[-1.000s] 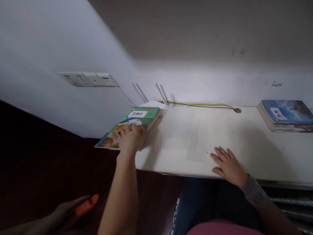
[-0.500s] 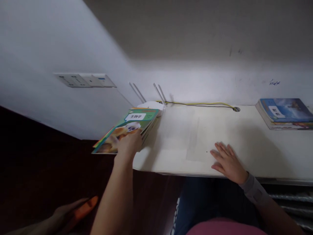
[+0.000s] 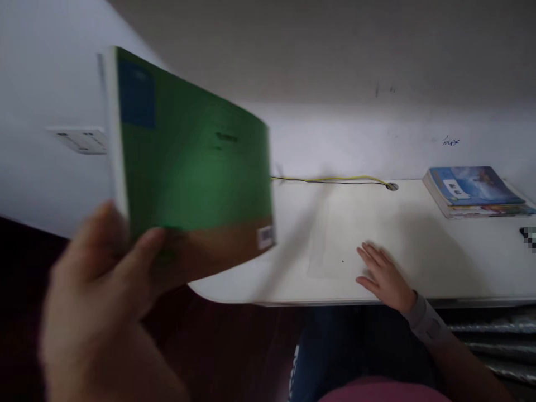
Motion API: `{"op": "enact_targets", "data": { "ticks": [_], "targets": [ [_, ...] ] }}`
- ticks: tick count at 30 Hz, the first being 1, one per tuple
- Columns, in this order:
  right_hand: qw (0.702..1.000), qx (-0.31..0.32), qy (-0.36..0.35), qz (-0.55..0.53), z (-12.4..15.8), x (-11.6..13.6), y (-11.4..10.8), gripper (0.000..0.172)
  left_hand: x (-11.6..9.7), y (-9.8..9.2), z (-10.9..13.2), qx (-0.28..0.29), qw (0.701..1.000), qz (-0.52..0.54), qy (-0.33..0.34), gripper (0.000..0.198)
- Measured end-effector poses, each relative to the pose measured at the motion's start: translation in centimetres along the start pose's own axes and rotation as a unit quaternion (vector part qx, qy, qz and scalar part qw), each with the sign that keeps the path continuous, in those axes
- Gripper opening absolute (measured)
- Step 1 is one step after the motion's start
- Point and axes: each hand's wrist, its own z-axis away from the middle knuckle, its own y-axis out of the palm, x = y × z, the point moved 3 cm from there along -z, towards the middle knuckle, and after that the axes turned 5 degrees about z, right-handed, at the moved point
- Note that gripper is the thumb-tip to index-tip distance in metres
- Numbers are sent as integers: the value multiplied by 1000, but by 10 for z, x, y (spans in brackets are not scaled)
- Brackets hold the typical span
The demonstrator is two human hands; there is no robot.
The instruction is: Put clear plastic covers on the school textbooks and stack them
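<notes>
My left hand [image 3: 96, 285] grips a book [image 3: 196, 173] by its lower left corner, thumb on the near face. It is raised well above the desk. Its green cover shows a blue square at the top left, a brown band below and a white barcode label at the lower right. Another edge peeks out behind its left side; how many books are in the hand I cannot tell. Flat on the white desk [image 3: 288, 268], near its front edge, rests my right hand [image 3: 387, 282], fingers spread and holding nothing. A grey band wraps its wrist.
A stack of books [image 3: 481, 187] with a blue top cover lies at the desk's back right. A yellow and black cable [image 3: 335, 179] runs along the wall to a round hole [image 3: 392, 186]. A wall socket [image 3: 79, 139] is at left. A dark object [image 3: 525, 233] shows at the right edge.
My left hand has lifted the books from the desk's left end up toward the camera, and a green cover now faces me. The raised book hides the router. My right hand stays on the desk.
</notes>
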Motion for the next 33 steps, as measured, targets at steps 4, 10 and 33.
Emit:
{"op": "enact_targets", "data": {
  "ticks": [4, 10, 33],
  "targets": [
    [971, -99, 48, -212, 3, -9, -21, 58, 10, 74, 30, 149, 944, 269, -116, 51],
    [927, -193, 126, -297, 18, -35, -39, 43, 3, 135, 58, 264, 917, 289, -74, 54],
    [971, -104, 210, -41, 12, -67, 1, 48, 114, 214, 104, 337, 925, -160, 76, 38]
  ]
}}
